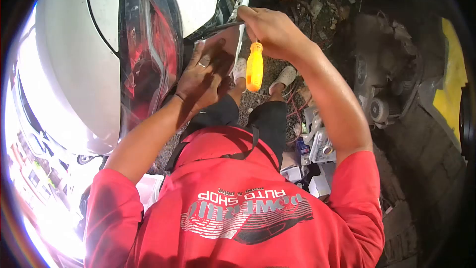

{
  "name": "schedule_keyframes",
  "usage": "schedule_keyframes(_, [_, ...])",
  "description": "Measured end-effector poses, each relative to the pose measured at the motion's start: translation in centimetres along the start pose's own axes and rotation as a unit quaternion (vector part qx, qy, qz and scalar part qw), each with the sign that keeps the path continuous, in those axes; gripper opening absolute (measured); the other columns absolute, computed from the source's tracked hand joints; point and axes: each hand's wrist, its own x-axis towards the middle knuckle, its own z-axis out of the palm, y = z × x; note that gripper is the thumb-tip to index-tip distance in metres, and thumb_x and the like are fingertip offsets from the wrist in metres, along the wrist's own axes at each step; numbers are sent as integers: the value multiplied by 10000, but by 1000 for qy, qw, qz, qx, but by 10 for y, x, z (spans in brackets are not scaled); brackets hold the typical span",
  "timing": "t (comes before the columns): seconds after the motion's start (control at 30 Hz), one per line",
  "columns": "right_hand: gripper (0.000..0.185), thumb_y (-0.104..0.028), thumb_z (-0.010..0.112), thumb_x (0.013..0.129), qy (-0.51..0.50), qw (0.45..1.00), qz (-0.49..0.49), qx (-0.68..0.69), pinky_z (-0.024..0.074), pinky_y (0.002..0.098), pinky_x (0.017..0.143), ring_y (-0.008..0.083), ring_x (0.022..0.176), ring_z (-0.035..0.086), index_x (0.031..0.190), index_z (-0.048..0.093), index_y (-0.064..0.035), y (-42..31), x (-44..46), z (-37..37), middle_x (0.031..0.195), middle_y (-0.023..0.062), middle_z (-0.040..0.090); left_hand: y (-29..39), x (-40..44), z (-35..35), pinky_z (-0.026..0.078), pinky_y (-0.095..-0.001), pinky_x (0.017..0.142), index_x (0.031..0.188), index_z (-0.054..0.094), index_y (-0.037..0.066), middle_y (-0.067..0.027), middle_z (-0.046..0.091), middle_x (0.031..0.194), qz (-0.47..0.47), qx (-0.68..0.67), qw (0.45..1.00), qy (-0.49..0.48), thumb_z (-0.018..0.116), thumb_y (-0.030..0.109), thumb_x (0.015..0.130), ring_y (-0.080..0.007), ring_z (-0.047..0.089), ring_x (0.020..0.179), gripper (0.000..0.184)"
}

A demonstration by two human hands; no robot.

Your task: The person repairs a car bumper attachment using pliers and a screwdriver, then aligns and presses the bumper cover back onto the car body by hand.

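Note:
My left hand [204, 75] lies against a glossy panel [229, 44] beside the car's tail light, its fingers stretched out; a ring shows on one finger. My right hand [271, 29] is closed at the upper end of the panel's white edge [241, 37], thumb and fingertips by the rim. From under that hand hangs a screwdriver [254, 69], its yellow handle pointing down and its shank mostly hidden by the fingers. The red and clear tail light [151, 44] sits left of my left hand, set in the white car body [99, 64].
Gravelly ground with debris [317, 7] lies beyond the panel. On the right stand a dusty machine part [382, 109] and a yellow panel [450, 69]. Small boxes [320, 186] and plastic packets [322, 146] lie by my right leg. Strong glare covers the lower left.

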Motion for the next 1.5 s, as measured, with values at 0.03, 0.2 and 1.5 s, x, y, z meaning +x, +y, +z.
schedule_keyframes(0.03, [261, -86, 708, 867, 1, 1000, 4, 5, 544, 547, 752, 441, 886, 702, 1065, 547, -30, -2, -1, 0, 861, 197, 700, 0, 0, -1, 257, -599, 1304, 1383, 656, 29, -153, 623, 1451, 13, -7, 1000, 8, 673, 271, 896, -336, 401, 1562, 544])
schedule_keyframes(0.2, [251, -87, 687, 872, -58, 995, 78, 0, 525, 547, 753, 441, 909, 688, 1069, 542, -28, -11, 9, -7, 886, 180, 703, -11, 4, 15, 249, -593, 1317, 1205, 765, 100, -65, 743, 1282, 84, -121, 987, 71, 760, 269, 783, -238, 580, 1428, 455])
schedule_keyframes(1.5, [762, -111, 668, 866, 166, 977, 133, 22, 402, 550, 1166, 493, 1358, 471, 1598, 462, -147, -28, -32, 21, 1539, 277, 459, 4, 105, 50, 475, -444, 1081, 1213, 707, 156, -67, 742, 1271, -150, 16, 970, 191, 666, 318, 914, -243, 700, 1170, 343])
